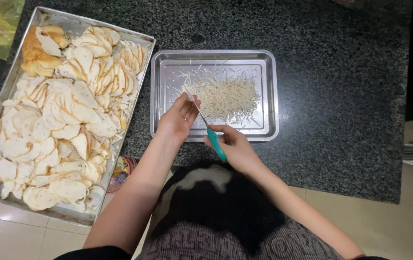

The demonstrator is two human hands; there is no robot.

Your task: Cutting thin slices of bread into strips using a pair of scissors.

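Over the small steel tray (270, 91), the left hand (180, 118) is pinching a slice while the right hand (233, 144) is gripping the teal-handled knife (206, 126) (blade angling up-left toward the slice).

2 metal trays (269, 96); 1 scissors (214, 142); 2 hands (177, 120)

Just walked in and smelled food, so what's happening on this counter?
A person is cutting something pale held in the left hand with green-handled scissors in the right hand. This happens over a small steel tray holding a heap of thin shreds. A big tray of pale slices sits beside it.
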